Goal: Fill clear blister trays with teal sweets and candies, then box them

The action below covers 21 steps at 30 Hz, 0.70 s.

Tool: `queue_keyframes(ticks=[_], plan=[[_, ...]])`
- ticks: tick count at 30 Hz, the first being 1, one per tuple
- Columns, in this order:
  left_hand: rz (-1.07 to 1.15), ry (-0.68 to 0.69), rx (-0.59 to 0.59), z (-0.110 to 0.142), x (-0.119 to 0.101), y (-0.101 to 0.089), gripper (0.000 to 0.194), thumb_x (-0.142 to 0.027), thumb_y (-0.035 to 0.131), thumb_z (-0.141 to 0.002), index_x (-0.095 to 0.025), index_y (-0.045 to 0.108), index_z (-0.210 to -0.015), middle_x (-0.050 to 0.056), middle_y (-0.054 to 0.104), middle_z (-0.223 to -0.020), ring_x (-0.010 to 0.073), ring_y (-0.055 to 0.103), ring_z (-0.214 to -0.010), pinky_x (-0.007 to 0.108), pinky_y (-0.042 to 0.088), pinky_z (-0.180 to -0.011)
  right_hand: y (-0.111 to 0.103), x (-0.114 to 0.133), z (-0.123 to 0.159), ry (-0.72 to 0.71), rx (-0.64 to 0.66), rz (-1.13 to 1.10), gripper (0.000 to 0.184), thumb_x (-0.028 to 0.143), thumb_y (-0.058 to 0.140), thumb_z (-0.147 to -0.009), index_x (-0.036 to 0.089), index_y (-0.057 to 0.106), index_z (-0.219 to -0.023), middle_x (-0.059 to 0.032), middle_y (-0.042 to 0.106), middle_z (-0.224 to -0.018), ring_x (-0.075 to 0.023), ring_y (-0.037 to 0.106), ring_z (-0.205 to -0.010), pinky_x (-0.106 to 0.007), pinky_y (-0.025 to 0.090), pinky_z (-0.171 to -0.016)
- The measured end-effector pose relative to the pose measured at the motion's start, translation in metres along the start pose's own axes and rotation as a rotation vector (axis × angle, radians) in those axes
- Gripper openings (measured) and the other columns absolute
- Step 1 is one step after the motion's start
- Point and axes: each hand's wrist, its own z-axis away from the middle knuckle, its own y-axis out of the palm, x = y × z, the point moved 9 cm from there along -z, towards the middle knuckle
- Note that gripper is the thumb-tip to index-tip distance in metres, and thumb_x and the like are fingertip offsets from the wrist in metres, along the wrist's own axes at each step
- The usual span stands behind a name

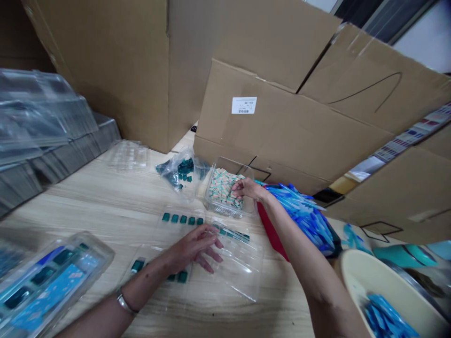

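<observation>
My left hand hovers with spread fingers over clear plastic blister trays; whether it touches them I cannot tell. Dark green square pieces sit in a row in the tray beyond it, and more show partly under my left forearm. My right hand reaches into a clear plastic box full of small pale pieces in white, mint and peach. Its fingertips are drawn together among the pieces, and what they pinch is too small to make out.
An open plastic bag of dark green pieces lies left of the box. Blue pens are heaped at right, near a cream bucket. Stacked clear cases and a filled pack stand left. Cardboard boxes wall the back.
</observation>
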Motion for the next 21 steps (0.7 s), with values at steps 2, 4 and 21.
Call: queue_keyframes(ticks=[2, 4, 21], plan=[[0.0, 0.001, -0.001, 0.0, 0.0, 0.0, 0.032, -0.039, 0.056, -0.082, -0.021, 0.044, -0.107, 0.008, 0.056, -0.101, 0.0229, 0.066, -0.08, 0.032, 0.055, -0.052, -0.001, -0.002, 0.0, 0.036, -0.043, -0.035, 0.019, -0.001, 0.068, -0.059, 0.014, 0.06, -0.066, 0.0052, 0.06, -0.05, -0.0086, 0.056, -0.045, -0.018, 0.05, -0.048], [-0.003, 0.001, 0.0, 0.0, 0.0, 0.0, 0.032, -0.039, 0.056, -0.083, -0.021, 0.045, -0.107, 0.008, 0.056, -0.101, 0.0231, 0.066, -0.08, 0.032, 0.054, -0.052, 0.002, -0.003, 0.002, 0.062, -0.041, -0.073, 0.019, -0.001, 0.069, -0.059, 0.015, 0.061, -0.066, 0.0042, 0.062, -0.052, -0.01, 0.058, -0.048, -0.019, 0.051, -0.05], [-0.007, 0.018, 0.014, 0.002, -0.003, 0.001, 0.033, -0.04, 0.057, -0.082, -0.021, 0.044, -0.105, 0.008, 0.057, -0.1, 0.0232, 0.066, -0.08, 0.031, 0.054, -0.053, 0.003, -0.009, 0.01, 0.173, -0.198, 0.152, 0.019, 0.003, 0.07, -0.062, 0.015, 0.056, -0.062, 0.0007, 0.062, -0.052, -0.0115, 0.06, -0.044, -0.02, 0.052, -0.049]])
